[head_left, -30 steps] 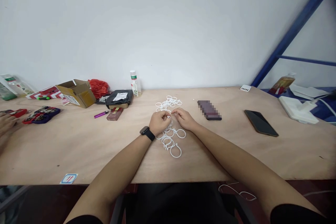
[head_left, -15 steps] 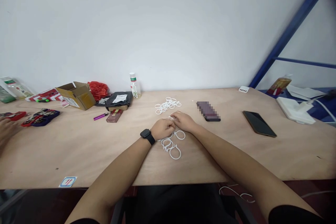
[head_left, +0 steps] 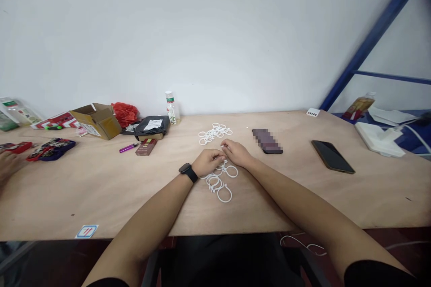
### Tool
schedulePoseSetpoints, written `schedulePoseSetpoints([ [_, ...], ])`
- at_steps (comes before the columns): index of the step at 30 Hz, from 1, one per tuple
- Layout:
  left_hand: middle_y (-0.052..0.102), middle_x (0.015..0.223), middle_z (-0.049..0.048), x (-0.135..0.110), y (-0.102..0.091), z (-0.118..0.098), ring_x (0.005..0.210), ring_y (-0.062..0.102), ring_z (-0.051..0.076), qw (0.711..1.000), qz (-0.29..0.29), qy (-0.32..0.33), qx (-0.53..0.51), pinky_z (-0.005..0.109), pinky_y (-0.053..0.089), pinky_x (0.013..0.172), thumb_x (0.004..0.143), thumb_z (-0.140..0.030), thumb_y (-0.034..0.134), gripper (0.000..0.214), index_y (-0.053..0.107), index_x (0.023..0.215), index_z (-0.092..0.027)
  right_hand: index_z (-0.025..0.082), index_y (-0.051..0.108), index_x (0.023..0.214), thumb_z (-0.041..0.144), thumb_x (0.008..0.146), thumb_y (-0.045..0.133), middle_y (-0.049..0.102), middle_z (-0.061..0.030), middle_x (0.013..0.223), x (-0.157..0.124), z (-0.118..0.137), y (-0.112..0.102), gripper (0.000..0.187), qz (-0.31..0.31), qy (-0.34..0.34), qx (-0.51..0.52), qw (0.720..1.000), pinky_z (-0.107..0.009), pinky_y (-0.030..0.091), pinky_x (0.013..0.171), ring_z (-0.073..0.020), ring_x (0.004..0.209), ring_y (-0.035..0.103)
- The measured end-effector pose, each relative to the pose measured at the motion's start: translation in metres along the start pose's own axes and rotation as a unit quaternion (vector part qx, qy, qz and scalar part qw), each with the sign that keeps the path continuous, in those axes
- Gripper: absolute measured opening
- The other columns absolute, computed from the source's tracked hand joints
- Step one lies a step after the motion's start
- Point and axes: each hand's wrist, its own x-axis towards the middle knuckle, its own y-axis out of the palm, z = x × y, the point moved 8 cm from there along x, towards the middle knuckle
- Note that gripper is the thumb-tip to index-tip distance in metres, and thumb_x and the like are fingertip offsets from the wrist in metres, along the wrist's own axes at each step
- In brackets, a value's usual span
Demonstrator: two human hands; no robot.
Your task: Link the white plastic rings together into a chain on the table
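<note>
My left hand (head_left: 209, 162), with a black watch (head_left: 186, 169) on the wrist, has its fingers pinched together over the near group of rings. White plastic shows at its fingertips, mostly hidden by them. Facing it, almost touching, my right hand (head_left: 237, 154) is curled with a bit of white showing between thumb and finger. Below the hands lie several white plastic rings (head_left: 224, 193) with small clip-like ends, some overlapping. Beyond them is a heap of similar white rings (head_left: 215, 133).
Right of the hands lie a pixelated phone (head_left: 267, 141) and a dark phone (head_left: 332, 157); a white power strip (head_left: 380, 140) is farther right. At left are a maroon box (head_left: 146, 147), purple lighter (head_left: 127, 148), bottle (head_left: 171, 108), open carton (head_left: 96, 121) and another person's hand (head_left: 9, 166).
My left hand has shifted slightly up, its thumb and fingers now straighter toward the right hand. My right hand has drawn back a little. The ring piles look the same.
</note>
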Motion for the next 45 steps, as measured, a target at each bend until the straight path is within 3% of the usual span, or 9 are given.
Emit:
schedulePoseSetpoints([
  [5,0.068,0.082,0.0045,0.003,0.0,0.001,0.072,0.059,0.012,0.999,-0.007,0.033,-0.038,0.022,0.046,0.068,0.089,-0.034,0.056,0.028,0.073,0.096,-0.014,0.02,0.063,0.108,0.02,0.091,0.049,0.071,-0.0037,0.091,0.0,-0.003,-0.001,0.022,-0.002,0.007,0.06,0.998,-0.025,0.044,0.071,-0.0159,0.081,0.063],
  [11,0.069,0.087,0.006,0.001,0.002,0.001,0.076,0.06,0.013,0.999,-0.001,0.022,-0.026,0.023,0.048,0.072,0.079,-0.031,0.068,0.024,0.074,0.094,-0.014,0.019,0.068,0.1,0.019,0.087,0.052,0.073,-0.0039,0.092,0.0,0.001,-0.005,0.022,-0.016,0.006,0.065,0.998,-0.025,0.045,0.071,-0.0152,0.076,0.062],
  [18,0.059,0.066,-0.0021,-0.004,0.002,-0.004,0.058,0.048,0.008,1.0,0.007,-0.031,0.001,0.019,0.039,0.055,0.07,-0.017,0.063,0.009,0.065,0.078,-0.013,0.018,0.07,0.097,0.016,0.082,0.052,0.073,-0.0036,0.092,0.001,-0.001,-0.005,0.023,-0.026,0.004,0.058,0.998,-0.025,0.044,0.07,-0.0149,0.074,0.061],
  [25,0.059,0.063,-0.0032,-0.004,0.003,-0.001,0.058,0.051,0.009,0.999,0.023,-0.031,-0.02,0.02,0.04,0.057,0.069,-0.01,0.054,0.013,0.062,0.078,-0.014,0.019,0.072,0.09,0.015,0.078,0.052,0.073,-0.0024,0.084,0.001,0.0,-0.006,0.024,-0.023,0.012,0.041,0.999,-0.025,0.043,0.068,-0.0157,0.072,0.062],
  [32,0.07,0.086,0.0042,0.0,-0.006,-0.018,0.085,0.062,0.016,0.991,-0.018,0.081,0.103,0.028,0.046,0.086,0.08,-0.018,0.057,0.013,0.069,0.077,-0.017,0.019,0.069,0.072,0.015,0.078,0.049,0.071,-0.0018,0.075,0.002,0.002,-0.013,0.021,-0.034,0.013,0.015,0.999,-0.025,0.042,0.07,-0.0167,0.073,0.062],
  [35,0.07,0.085,0.0051,0.003,-0.022,-0.006,0.084,0.062,0.017,0.987,-0.082,0.047,0.128,0.03,0.046,0.085,0.087,-0.028,0.055,0.02,0.069,0.078,-0.017,0.019,0.067,0.068,0.013,0.078,0.047,0.069,-0.0023,0.073,0.002,0.005,-0.013,0.023,-0.029,-0.019,0.022,0.999,-0.024,0.042,0.07,-0.0162,0.073,0.061],
  [38,0.071,0.096,0.0063,0.004,-0.041,0.013,0.097,0.06,0.02,0.968,-0.15,-0.014,0.201,0.035,0.042,0.095,0.09,-0.031,0.053,0.022,0.07,0.086,-0.019,0.019,0.068,0.088,0.01,0.076,0.045,0.069,-0.0006,0.075,-0.001,0.01,-0.012,0.027,-0.024,-0.041,0.068,0.997,-0.023,0.043,0.07,-0.0149,0.071,0.06],
  [41,0.065,0.123,0.0074,0.002,-0.049,0.032,0.118,0.052,0.026,0.946,-0.14,-0.092,0.278,0.043,0.035,0.102,0.091,-0.034,0.051,0.027,0.068,0.109,-0.023,0.019,0.065,0.107,0.009,0.073,0.047,0.066,0.0032,0.068,-0.003,0.016,-0.007,0.04,0.004,-0.035,0.096,0.995,-0.021,0.04,0.06,-0.0127,0.059,0.055],
  [45,0.069,0.112,0.006,0.001,-0.043,0.042,0.114,0.053,0.027,0.93,-0.074,-0.137,0.334,0.048,0.03,0.101,0.093,-0.036,0.046,0.026,0.066,0.106,-0.027,0.017,0.071,0.092,0.01,0.068,0.05,0.058,0.005,0.055,-0.007,0.027,0.002,0.032,0.058,-0.045,0.119,0.99,-0.02,0.036,0.052,-0.0103,0.049,0.048],
])
